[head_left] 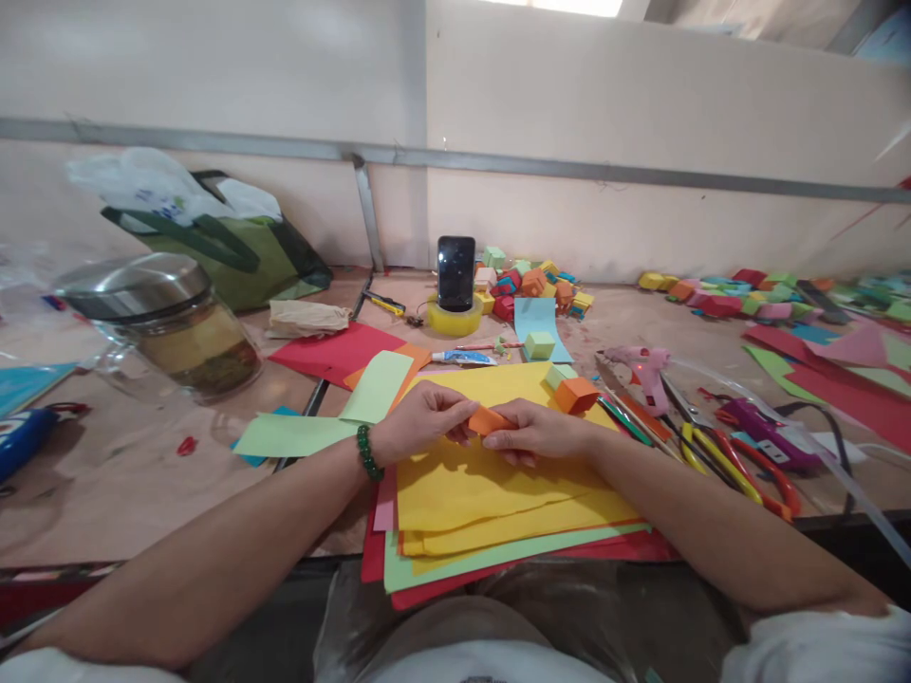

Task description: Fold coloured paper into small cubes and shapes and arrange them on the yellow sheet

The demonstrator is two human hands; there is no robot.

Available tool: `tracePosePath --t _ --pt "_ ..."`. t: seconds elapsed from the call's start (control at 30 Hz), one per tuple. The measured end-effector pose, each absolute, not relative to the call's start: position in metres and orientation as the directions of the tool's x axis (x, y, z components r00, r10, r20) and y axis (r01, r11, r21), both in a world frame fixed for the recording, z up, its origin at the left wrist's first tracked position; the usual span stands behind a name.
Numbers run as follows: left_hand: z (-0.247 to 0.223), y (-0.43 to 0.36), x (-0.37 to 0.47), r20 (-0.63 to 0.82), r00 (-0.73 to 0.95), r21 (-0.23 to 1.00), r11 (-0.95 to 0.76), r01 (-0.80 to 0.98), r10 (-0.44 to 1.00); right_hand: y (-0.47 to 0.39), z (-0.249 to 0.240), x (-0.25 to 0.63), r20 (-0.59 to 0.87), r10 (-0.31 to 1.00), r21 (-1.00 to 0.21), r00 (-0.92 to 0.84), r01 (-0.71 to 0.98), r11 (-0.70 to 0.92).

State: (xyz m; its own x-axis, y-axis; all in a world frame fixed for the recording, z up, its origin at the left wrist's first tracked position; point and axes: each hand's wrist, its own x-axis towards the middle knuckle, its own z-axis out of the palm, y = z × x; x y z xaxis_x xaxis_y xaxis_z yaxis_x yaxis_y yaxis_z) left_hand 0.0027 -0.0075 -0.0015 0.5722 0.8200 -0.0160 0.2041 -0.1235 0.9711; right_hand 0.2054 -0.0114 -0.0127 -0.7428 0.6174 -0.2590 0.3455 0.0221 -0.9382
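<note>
matt yellow paper (462, 493), clear-walled jar (206, 332) with shiny metal lid (139, 285), glossy black phone (455, 273)

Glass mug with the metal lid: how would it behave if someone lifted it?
The mug is probably fairly heavy, with liquid inside that may slosh. Its clear wall looks like glass, so likely stiff but breakable. The smooth, round side could feel slippery.

bright glare spilling in at the top edge, pale even light filling the frame, soft shadows falling near the center, wide-angle distortion stretching the left edge
</note>
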Motion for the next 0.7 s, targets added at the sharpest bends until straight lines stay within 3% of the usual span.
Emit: tracePosePath --t 0.27,0.7 --pt "-0.004 -0.0101 0.0024 0.045 0.542 0.959 -0.189 0.211 0.839 -0.0102 -0.0108 0.203 -0.23 0.695 -0.937 -0.681 0.349 0.032" --pt "-0.0075 -0.0134 0.0056 0.171 0.516 0.848 -0.393 0.357 0.839 -0.0134 -0.016 0.1989 -0.243 0.706 -0.927 -0.666 0.375 0.034"
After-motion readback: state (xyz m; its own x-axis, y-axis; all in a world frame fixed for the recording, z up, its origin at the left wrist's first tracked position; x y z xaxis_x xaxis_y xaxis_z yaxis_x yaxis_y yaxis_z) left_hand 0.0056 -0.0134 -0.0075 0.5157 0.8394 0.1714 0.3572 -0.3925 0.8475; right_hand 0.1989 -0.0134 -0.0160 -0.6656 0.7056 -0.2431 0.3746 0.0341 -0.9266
